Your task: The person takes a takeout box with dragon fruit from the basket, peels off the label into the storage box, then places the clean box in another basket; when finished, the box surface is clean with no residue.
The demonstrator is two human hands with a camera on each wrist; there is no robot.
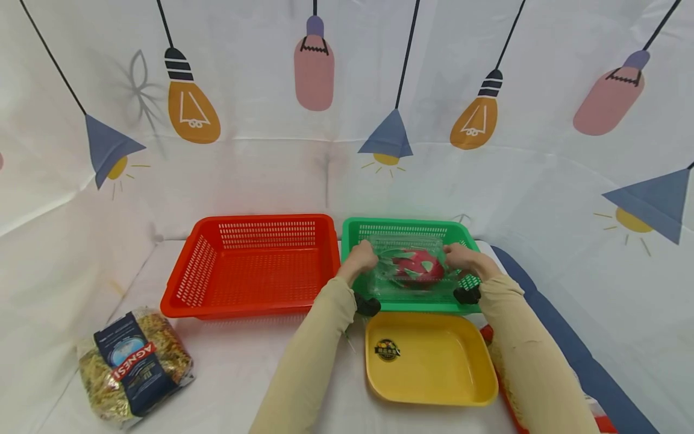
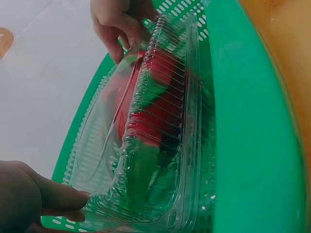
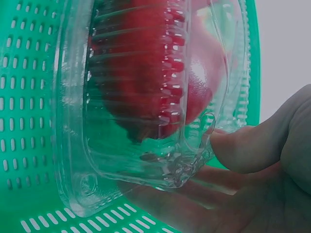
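Observation:
A clear plastic clamshell box [image 1: 387, 278] holds a red dragon fruit [image 1: 420, 266] with green scales, seen through its ribbed walls. The box is inside a green perforated basket [image 1: 412, 306]. My left hand [image 1: 362, 258] pinches one end of the box; in the left wrist view the thumb and fingers are at its corner. At the opposite end, my right hand [image 1: 464, 258] grips the box. The right wrist view shows that thumb [image 3: 245, 148] on the corner and the fingers beneath it. Whether the box touches the basket floor is hard to tell.
A red perforated basket [image 1: 265, 277] stands to the left. In front of the green basket lies a yellow tray [image 1: 434, 367]. A pasta bag [image 1: 135, 364] lies at the left front. Under the right forearm, a red-edged package [image 1: 506, 386] is partly hidden.

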